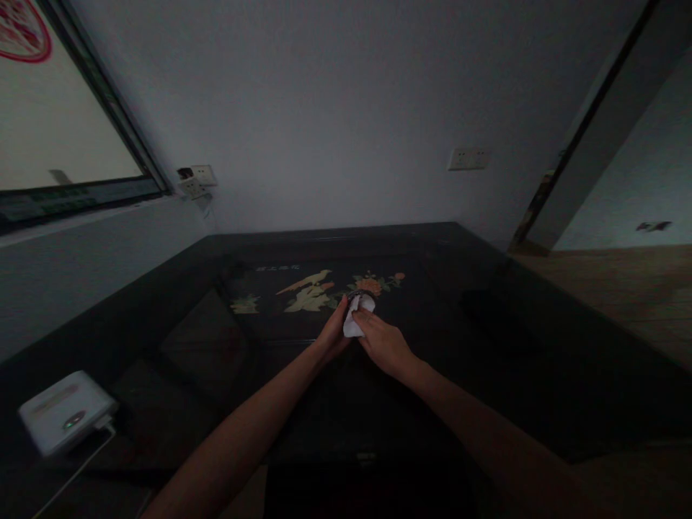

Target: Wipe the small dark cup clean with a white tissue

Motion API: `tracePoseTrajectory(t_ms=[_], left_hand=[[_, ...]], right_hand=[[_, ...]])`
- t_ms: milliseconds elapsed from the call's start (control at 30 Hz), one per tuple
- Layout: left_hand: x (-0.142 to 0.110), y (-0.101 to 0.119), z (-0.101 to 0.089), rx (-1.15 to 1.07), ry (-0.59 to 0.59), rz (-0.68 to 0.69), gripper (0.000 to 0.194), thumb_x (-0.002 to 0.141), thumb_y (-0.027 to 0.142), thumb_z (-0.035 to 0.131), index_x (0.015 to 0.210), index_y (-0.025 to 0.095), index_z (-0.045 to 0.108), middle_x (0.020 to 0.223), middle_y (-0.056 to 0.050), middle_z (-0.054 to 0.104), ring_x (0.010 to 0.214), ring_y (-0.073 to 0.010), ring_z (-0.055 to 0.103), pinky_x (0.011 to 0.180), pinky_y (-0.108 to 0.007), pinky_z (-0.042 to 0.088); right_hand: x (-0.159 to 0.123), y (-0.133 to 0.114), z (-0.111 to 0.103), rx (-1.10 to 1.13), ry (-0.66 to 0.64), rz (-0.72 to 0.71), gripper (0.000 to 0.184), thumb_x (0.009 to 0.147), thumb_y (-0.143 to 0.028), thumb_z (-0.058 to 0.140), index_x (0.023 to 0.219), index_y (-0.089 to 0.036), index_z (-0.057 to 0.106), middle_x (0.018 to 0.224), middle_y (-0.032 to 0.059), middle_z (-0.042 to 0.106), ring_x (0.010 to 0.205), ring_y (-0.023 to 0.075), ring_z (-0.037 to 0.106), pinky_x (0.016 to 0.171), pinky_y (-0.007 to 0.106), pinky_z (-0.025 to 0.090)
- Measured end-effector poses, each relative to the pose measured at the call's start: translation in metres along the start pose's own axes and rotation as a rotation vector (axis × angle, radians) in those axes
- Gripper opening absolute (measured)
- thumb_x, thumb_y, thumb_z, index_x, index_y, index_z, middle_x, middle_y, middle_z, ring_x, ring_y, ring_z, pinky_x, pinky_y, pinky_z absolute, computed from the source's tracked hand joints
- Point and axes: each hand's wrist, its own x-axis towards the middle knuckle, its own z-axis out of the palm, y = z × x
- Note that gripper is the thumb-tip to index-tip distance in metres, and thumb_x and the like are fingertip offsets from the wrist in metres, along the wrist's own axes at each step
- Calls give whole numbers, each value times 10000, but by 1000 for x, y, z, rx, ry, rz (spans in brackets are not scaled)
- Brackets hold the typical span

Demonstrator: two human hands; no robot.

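Observation:
Both my hands meet over the middle of a dark glossy table [486, 288]. My left hand [334, 333] and my right hand [383, 343] are closed together around a small crumpled white cloth or tissue [357, 317]. A small dark round object [357, 295] peeks out just behind the white piece; I cannot make out what it is. Under the hands the table bears a painted picture of a bird and flowers [324, 288].
A white box-like device [65, 411] with a cable lies at the table's near left corner. Wall sockets [197, 180] sit at the back left, another socket plate [468, 158] on the far wall. A window [59, 130] is at left, wooden floor [621, 288] at right.

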Motion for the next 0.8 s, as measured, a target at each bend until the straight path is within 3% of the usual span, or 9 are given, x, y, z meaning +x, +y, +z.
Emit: tracePoseTrajectory(t_ms=[133, 300, 467, 567, 800], left_hand=[[2, -1, 0, 0, -59, 9, 389, 891, 432, 446, 1042, 129, 637, 1052, -100, 667, 1028, -200, 597, 897, -275, 446], [5, -5, -3, 31, -49, -17, 405, 892, 454, 424, 1005, 133, 644, 1040, -111, 667, 916, -196, 628, 733, -266, 490], [0, -3, 1, 41, -16, 28, 367, 870, 446, 478, 1010, 146, 635, 1001, -98, 671, 903, -185, 626, 761, -262, 488], [-3, -1, 3, 54, -20, 30, 361, 880, 443, 459, 1006, 152, 633, 1005, -94, 668, 903, -191, 626, 753, -277, 498], [1, -5, -2, 82, -38, 34, 342, 855, 439, 508, 1009, 158, 626, 1003, -85, 664, 865, -180, 621, 730, -282, 506]], right_hand=[[4, -2, -4, -163, 15, 33, 452, 863, -197, 479, 1309, -138, 434, 1342, 143, 498, 1308, 241, 367, 901, 393, 476], [3, -7, -9, -279, -5, 79, 400, 877, -95, 378, 1266, -118, 473, 1324, 154, 513, 1262, 246, 428, 847, 383, 494], [2, -11, -12, -236, -54, 104, 285, 888, -119, 392, 1083, -168, 594, 1101, 124, 659, 1024, 212, 606, 753, 300, 504], [2, -9, -13, -133, -40, 129, 263, 902, -171, 407, 1079, -210, 599, 998, 75, 692, 906, 183, 648, 737, 266, 490], [3, -3, -13, -92, 45, 90, 357, 894, -109, 367, 1194, -184, 545, 1215, 76, 612, 1148, 185, 538, 883, 287, 463]])
